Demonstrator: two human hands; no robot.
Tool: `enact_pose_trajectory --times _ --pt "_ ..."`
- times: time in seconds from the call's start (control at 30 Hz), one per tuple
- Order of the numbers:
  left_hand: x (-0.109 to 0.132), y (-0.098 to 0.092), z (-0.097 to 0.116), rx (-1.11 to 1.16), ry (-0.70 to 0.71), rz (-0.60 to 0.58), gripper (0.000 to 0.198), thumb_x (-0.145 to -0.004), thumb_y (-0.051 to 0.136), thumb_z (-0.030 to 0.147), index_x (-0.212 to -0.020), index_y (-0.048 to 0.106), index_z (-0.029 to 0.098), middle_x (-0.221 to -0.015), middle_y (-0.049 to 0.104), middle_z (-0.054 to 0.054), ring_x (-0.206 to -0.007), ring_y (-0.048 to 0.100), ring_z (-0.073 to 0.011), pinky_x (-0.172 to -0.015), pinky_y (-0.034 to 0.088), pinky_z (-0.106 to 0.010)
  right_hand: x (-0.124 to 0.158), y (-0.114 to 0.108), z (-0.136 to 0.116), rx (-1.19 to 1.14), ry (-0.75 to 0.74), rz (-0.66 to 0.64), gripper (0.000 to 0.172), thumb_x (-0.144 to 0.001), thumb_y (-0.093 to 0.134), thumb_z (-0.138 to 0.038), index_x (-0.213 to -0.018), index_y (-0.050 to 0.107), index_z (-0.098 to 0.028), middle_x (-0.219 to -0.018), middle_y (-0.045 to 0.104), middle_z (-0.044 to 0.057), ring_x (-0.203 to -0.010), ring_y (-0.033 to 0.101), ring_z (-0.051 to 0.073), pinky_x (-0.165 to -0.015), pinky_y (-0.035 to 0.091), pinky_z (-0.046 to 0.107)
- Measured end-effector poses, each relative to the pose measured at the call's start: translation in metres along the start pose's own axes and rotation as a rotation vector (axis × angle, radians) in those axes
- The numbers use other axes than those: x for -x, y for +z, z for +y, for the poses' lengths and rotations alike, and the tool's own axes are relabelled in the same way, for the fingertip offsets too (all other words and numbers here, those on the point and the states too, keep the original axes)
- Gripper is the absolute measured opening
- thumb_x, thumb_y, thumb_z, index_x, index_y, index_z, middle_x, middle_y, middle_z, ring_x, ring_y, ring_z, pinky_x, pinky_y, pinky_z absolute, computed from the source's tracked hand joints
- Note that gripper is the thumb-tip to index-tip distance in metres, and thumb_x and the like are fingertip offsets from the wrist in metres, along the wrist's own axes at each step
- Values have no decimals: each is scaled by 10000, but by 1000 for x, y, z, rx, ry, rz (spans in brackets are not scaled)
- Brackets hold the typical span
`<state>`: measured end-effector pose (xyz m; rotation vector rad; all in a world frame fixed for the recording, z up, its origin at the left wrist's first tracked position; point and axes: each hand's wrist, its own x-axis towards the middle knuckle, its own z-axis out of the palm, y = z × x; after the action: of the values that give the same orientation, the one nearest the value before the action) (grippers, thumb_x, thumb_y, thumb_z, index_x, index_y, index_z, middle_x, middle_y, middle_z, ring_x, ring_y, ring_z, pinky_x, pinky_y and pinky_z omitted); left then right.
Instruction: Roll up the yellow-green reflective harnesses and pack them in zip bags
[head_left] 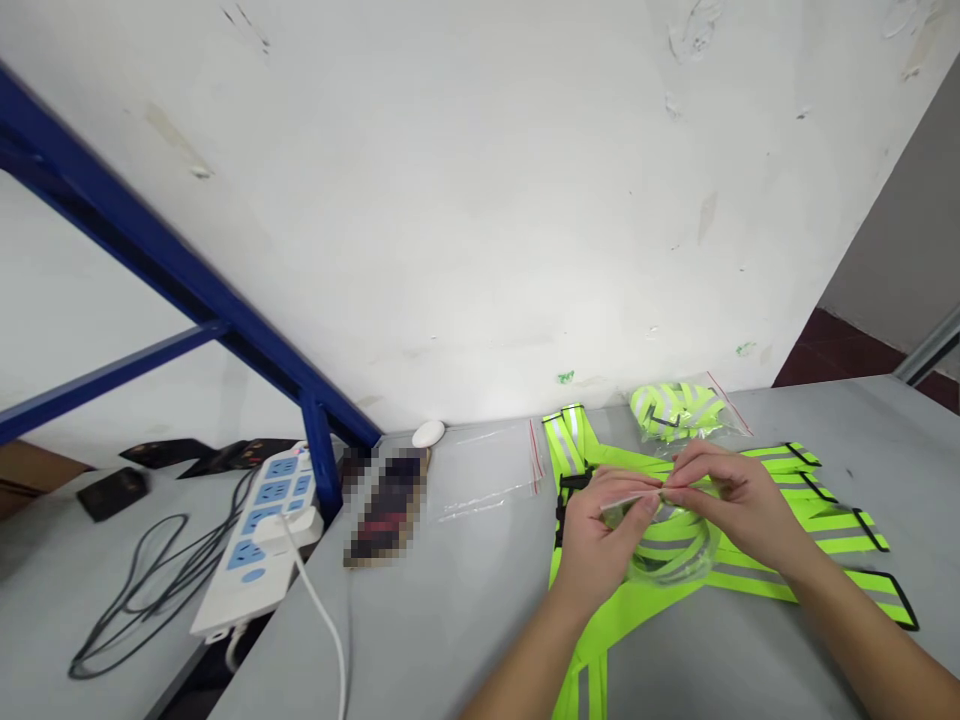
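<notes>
A clear plastic bag (675, 560) with a coiled yellow-green reflective strap inside is held between my two hands. My left hand (604, 530) pinches the bag's upper edge from the left. From the right, my right hand (731, 495) pinches the same edge, its fingertips meeting those of my left hand. Beneath the hands a yellow-green reflective harness (615, 620) with black buckles and several strap ends lies spread on the grey table (465, 620). Behind it sits a second bag (679, 410) of folded yellow-green straps, with a red seal line.
Flat, clear bags (484, 465) with red seal lines lie left of the harness, near a blurred phone-like object (386, 510) and a white oval object (428, 433). Farther left are a white power strip (259, 540), dark cables (161, 580) and a blue metal frame (247, 330).
</notes>
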<state>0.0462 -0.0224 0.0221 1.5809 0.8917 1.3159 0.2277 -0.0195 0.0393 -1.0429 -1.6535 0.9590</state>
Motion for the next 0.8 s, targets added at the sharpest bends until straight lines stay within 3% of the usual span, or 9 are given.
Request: enact_pose_trajectory --times 0.1,0.27,0.43,0.57,0.7,0.8 --pt "1 2 1 -25 56 26 116 -851 651 235 -825 762 217 -794 739 -45 -805 634 -184 -814 475 -354 -2 -1 0 16 28 -15 152 -774 737 -375 -786 722 -225 -843 649 48 -794 621 186 -678 489 287" --pt "3 2 1 -21 94 39 119 -851 649 223 -860 768 235 -814 745 -38 -813 619 -185 -804 462 -349 -3 -11 -3 10 58 -105 170 -768 742 -374 -792 693 -213 -889 638 44 -809 621 175 -701 497 279" --pt "1 5 1 38 -15 32 77 -793 722 276 -829 763 221 -849 746 -50 -894 620 -207 -840 475 -357 1 -8 -3 4 -6 -52 183 -812 705 -329 -684 651 -211 -763 614 25 -759 593 161 -685 477 273" --pt "4 5 4 84 -45 44 105 -814 699 281 -775 756 202 -776 736 -52 -840 626 -195 -823 489 -349 3 -4 0 20 -37 -49 168 -802 715 -322 -681 672 -214 -734 622 29 -747 601 174 -714 487 299" --pt "7 7 3 93 -45 66 121 -814 697 296 -803 757 192 -807 735 -69 -887 619 -209 -826 498 -353 1 -6 0 46 -25 -88 123 -771 738 -345 -758 701 -228 -808 650 41 -764 621 188 -677 501 291" --pt "7 9 0 150 -130 68 177 -799 708 350 -812 747 179 -861 731 -85 -918 628 -223 -805 512 -348 1 -4 -2 93 -11 -79 140 -773 730 -367 -771 695 -232 -837 665 48 -778 629 203 -674 504 298"
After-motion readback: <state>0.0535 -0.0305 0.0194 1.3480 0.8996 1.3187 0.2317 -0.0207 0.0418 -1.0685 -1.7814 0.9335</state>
